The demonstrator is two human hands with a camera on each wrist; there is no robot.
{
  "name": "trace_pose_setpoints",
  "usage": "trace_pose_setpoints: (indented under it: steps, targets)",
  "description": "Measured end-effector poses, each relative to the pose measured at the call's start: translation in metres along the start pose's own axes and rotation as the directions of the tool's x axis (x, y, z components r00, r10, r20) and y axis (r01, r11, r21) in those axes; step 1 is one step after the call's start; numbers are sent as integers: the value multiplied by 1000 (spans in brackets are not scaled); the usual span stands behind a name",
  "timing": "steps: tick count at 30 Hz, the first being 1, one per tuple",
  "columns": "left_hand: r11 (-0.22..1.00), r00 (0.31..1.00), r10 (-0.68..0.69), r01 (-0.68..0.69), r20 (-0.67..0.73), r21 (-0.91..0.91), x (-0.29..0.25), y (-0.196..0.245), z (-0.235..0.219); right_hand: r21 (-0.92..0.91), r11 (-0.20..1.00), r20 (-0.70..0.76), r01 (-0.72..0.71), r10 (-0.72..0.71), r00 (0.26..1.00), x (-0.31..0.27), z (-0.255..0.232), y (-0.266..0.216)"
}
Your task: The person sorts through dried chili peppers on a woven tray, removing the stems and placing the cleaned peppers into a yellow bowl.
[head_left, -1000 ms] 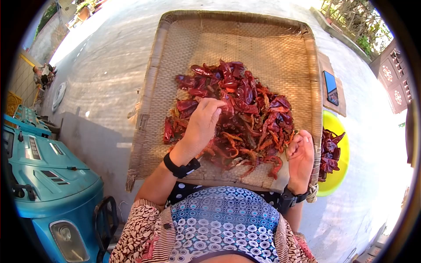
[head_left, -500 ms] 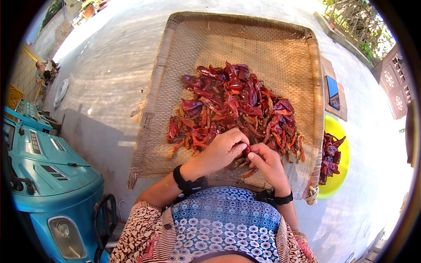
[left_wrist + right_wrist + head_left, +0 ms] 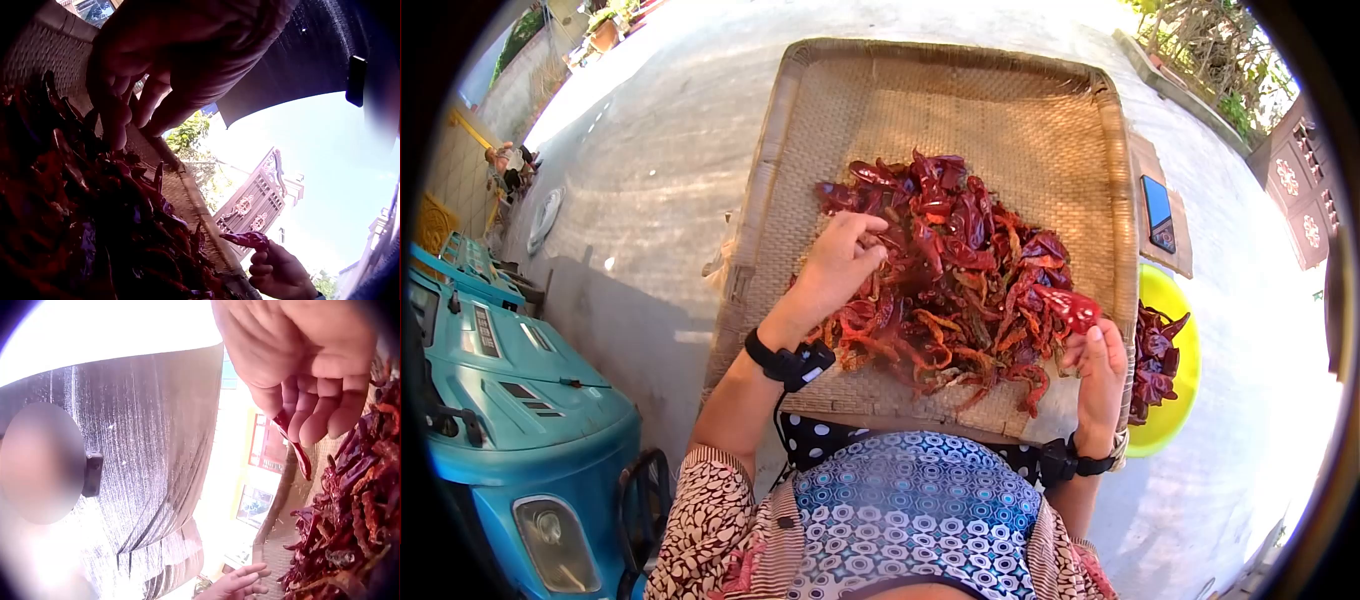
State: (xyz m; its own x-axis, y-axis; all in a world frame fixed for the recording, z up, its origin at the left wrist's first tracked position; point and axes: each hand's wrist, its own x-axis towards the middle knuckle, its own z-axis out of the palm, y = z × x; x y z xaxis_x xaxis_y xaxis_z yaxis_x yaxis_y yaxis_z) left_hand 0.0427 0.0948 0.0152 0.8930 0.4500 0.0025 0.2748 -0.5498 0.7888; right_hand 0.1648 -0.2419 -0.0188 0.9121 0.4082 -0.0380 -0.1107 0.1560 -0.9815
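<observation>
Dried red chili peppers [image 3: 970, 230] lie heaped in a woven tray [image 3: 960, 100] in front of the person. The right hand [image 3: 1100, 375], at the tray's right side, pinches one glossy red chili pepper [image 3: 1068, 308] by its end. That chili [image 3: 247, 239] points away from the fingers in the left wrist view; its tip [image 3: 302, 459] hangs below the palm in the right wrist view. Over the left part of the heap is the left hand [image 3: 840, 262], fingers loosely bent and nothing seen in them. Its fingertips [image 3: 115, 134] come down close to the chilies.
A yellow-green basin [image 3: 1185, 395] with more dark red chilies stands right of the tray. Beyond it a phone [image 3: 1157, 212] lies on cardboard [image 3: 1145, 155]. A blue vehicle [image 3: 530, 440] stands at the left. The tray has a raised rim [image 3: 1128, 200].
Half a second ago both hands met at the heap's near side around a small red piece. They have since parted: left hand to the heap's left, right hand to the tray's right with a chili.
</observation>
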Motion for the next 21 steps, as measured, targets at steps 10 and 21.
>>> trace_pose_setpoints:
  steps: [10, 21]
  targets:
    - [954, 978, 64, -2, -198, 301, 84, -107, -11, 409, 910, -240, 70, 33, 970, -1, -52, 0]
    - [967, 967, 128, -73, -221, 243, 40, -38, -15, -285, 944, 189, -164, 223, 956, -21, -26, -4]
